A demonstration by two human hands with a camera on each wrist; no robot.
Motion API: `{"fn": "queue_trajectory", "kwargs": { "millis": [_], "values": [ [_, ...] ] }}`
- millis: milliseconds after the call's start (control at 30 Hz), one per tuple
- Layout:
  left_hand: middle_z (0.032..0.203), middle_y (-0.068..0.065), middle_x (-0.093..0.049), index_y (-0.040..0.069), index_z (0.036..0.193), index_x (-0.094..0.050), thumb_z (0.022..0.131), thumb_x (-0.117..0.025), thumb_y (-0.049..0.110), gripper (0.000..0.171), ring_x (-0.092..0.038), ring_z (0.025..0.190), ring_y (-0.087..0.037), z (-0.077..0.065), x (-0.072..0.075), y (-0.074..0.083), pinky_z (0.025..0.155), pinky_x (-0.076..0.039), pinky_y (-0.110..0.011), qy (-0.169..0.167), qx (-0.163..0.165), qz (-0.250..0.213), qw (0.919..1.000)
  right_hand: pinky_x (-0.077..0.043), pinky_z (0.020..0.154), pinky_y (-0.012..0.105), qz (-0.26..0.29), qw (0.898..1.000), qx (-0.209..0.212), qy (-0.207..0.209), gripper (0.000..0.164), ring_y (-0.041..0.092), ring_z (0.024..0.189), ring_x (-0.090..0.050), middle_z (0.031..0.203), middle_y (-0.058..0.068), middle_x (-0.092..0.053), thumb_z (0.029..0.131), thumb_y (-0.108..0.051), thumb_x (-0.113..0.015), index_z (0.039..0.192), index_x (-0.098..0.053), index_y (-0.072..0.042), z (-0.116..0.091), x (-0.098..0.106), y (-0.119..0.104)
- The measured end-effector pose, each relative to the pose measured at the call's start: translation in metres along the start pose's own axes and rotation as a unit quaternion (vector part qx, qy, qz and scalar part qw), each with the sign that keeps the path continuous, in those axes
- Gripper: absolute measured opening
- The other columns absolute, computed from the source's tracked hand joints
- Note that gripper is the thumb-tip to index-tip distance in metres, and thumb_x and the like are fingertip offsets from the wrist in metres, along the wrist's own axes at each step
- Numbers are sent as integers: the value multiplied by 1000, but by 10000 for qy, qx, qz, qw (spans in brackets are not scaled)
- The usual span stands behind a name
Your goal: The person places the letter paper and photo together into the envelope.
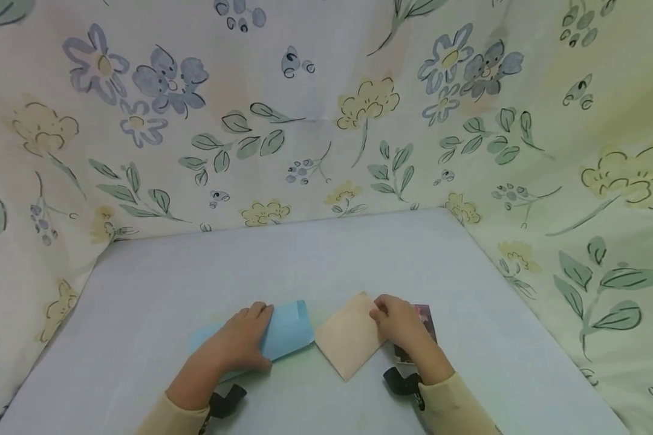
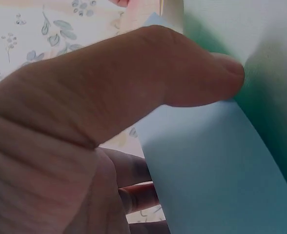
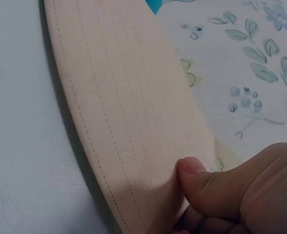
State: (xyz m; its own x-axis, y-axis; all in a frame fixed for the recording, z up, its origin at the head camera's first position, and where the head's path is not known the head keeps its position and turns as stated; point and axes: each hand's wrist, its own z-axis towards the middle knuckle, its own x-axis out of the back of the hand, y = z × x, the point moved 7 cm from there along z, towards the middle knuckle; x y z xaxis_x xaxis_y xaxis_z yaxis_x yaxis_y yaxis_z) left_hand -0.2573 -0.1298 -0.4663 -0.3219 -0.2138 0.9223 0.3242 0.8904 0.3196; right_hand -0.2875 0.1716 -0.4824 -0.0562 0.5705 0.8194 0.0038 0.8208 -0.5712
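My left hand (image 1: 239, 341) spans a light blue paper envelope (image 1: 288, 329), its thumb on the near edge and its fingertips over the far edge. In the left wrist view, the thumb lies along the edge of the blue envelope (image 2: 207, 161), which bows slightly, and the other fingers are partly hidden behind it. With thumb and fingers, my right hand (image 1: 399, 320) pinches the right corner of a peach paper envelope (image 1: 350, 338). Rows of dashed lines run along the peach envelope (image 3: 114, 97) in the right wrist view. Its left corner meets the blue envelope's right end.
A dark picture card (image 1: 425, 317) lies on the white table (image 1: 283, 260), partly covered by my right hand and wrist. Black camera mounts (image 1: 399, 382) stick out from both wrists. Floral cloth (image 1: 315, 121) hangs behind the table and along its sides.
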Motion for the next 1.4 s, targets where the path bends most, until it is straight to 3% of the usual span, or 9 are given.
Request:
{"fn": "queue_trajectory", "kwargs": {
  "millis": [300, 833, 1100, 1400],
  "values": [
    [147, -24, -45, -8, 151, -40, 67, -89, 27, 104, -46, 133, -43, -2, 8, 0, 112, -37, -59, 87, -4, -76, 9999, -49, 68, 37, 400, 9992, 33, 55, 10, 18, 78, -57, 85, 2, -63, 99, -16, -68, 102, -71, -7, 2, 6, 2],
    [150, -26, -42, -10, 152, -37, 66, -91, 26, 107, -41, 138, -45, -3, 4, -1, 114, -33, -61, 74, -115, -85, 9999, -46, 63, 34, 943, 9953, -93, 196, 15, 18, 73, -57, 82, 2, -64, 100, -18, -66, 103, -71, -4, 1, 13, 2],
    [151, -26, -40, -9, 153, -36, 67, -89, 24, 106, -39, 139, -45, -3, 1, -1, 115, -31, -61, 48, -195, -31, 9998, -49, 58, 31, 1556, 9876, -221, -26, 20, 18, 70, -57, 81, 5, -64, 101, -17, -66, 105, -70, 1, 2, 9, 7],
    [154, -25, -38, -7, 155, -34, 68, -89, 22, 107, -34, 143, -44, -4, 1, 3, 117, -24, -65, 55, -199, 13, 9998, -51, 58, 31, 1856, 9807, -533, -302, 27, 19, 71, -60, 88, 8, -68, 100, -19, -66, 112, -69, 5, 1, 8, 7]
  ]
}}
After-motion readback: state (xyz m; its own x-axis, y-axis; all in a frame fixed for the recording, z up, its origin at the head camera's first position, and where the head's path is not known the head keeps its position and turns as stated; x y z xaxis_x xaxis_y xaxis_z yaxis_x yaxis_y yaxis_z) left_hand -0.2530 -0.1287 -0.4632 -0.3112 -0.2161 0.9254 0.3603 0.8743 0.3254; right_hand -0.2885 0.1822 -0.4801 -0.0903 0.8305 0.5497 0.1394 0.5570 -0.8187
